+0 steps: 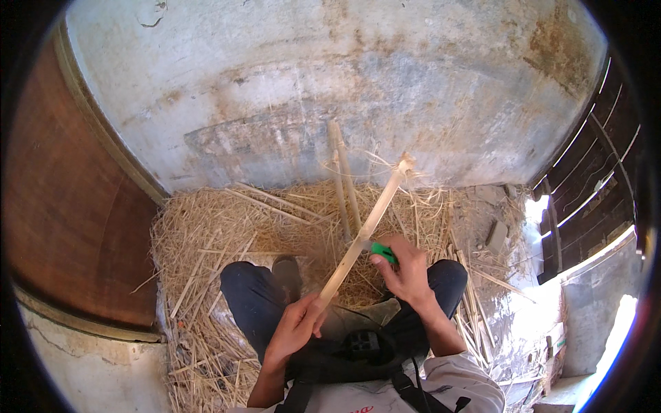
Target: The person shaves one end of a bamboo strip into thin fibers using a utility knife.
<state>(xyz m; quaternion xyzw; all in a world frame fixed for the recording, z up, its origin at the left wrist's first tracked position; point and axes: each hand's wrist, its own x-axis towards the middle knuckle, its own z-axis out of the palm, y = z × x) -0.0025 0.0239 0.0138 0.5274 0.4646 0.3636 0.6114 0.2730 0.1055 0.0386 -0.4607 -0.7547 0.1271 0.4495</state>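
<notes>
A long pale strip of split bamboo [378,213] slants from my lap up toward the wall, its far end frayed into shavings. Around its near end, my left hand [298,325] is closed. My right hand [406,270] grips a green-handled utility knife [383,252], and the knife's tip meets the strip about midway along. Behind the strip, two upright bamboo pieces [347,180] rise from the litter near the wall, with thin curled fibres beside them.
Shavings and loose bamboo strips [200,275] cover the floor around my bent legs. A stained plaster wall [275,103] stands in front. To the left is a brown wooden panel [82,199]; at the right, a brick-like block [496,236] lies near dark slats [595,165].
</notes>
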